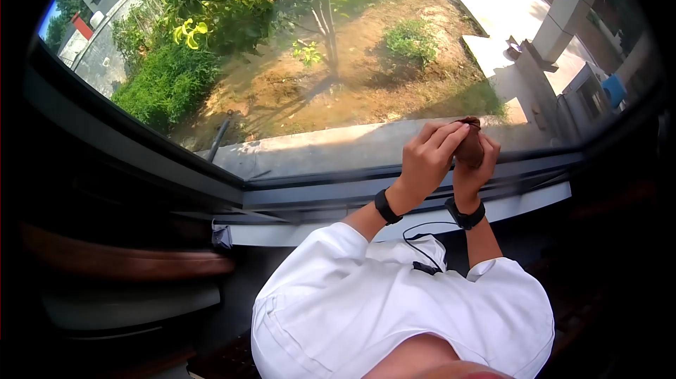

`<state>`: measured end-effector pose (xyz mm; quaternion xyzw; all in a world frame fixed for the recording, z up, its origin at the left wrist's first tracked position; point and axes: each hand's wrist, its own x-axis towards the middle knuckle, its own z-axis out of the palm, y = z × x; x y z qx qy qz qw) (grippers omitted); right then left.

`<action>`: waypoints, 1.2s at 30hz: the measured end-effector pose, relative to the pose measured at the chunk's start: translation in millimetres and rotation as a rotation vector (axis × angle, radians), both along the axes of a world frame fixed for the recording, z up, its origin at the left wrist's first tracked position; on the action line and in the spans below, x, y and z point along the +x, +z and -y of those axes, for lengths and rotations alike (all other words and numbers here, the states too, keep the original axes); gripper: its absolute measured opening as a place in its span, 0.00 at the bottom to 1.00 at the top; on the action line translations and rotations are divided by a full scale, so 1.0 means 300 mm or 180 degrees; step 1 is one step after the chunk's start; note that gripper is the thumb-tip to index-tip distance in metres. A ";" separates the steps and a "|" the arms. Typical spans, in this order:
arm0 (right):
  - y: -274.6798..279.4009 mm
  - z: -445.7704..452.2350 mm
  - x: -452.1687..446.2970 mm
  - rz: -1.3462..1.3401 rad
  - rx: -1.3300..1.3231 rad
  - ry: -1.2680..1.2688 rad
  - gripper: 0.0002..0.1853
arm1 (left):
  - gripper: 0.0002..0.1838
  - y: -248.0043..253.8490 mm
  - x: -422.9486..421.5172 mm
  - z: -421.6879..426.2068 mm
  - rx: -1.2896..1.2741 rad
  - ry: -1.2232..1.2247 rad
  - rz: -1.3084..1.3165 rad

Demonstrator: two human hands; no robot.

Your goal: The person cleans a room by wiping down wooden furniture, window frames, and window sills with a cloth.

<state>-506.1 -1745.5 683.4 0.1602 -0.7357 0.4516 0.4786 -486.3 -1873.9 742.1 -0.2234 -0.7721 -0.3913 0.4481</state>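
Observation:
In front of the window, my left hand (pixel 426 157) and my right hand (pixel 473 176) are raised close together. Between them is a crumpled dark-brown cloth (pixel 470 150), bunched up. The fingers of my left hand press on its upper left side, while my right hand grips it from the right and below. A black band circles each wrist, and a thin black cable hangs by the right one. The window glass (pixel 366 111) lies just beyond the cloth; whether the cloth touches it I cannot tell.
Below the glass run the dark window frame (pixel 310 196) and a white sill (pixel 324 232). A small greyish item (pixel 222 234) sits at the sill's left end. To the left is a brown wooden curved edge (pixel 141 261). A tree, soil and a paved path show outside.

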 end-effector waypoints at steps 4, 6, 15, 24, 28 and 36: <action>-0.153 0.016 0.028 0.0085 0.0298 0.0137 0.26 | 0.25 -0.160 0.047 0.044 -0.0130 0.0187 0.0344; -0.189 0.042 0.044 0.0155 0.0458 0.0335 0.26 | 0.25 -0.234 0.082 0.094 -0.0169 0.0372 0.0462; 0.056 0.155 0.039 -0.0160 0.0560 0.0739 0.25 | 0.26 -0.032 0.122 0.217 -0.0272 0.0743 0.0005; 0.535 0.180 -0.021 -0.0924 0.0419 0.0620 0.29 | 0.28 0.358 0.045 0.211 -0.0088 0.0789 -0.0906; 0.577 0.183 -0.026 -0.0992 0.0371 0.0634 0.29 | 0.28 0.396 0.036 0.213 -0.0017 0.0697 -0.0881; 0.272 0.161 0.004 -0.0459 0.0551 0.0619 0.28 | 0.28 0.143 0.093 0.220 -0.0086 0.0650 -0.0300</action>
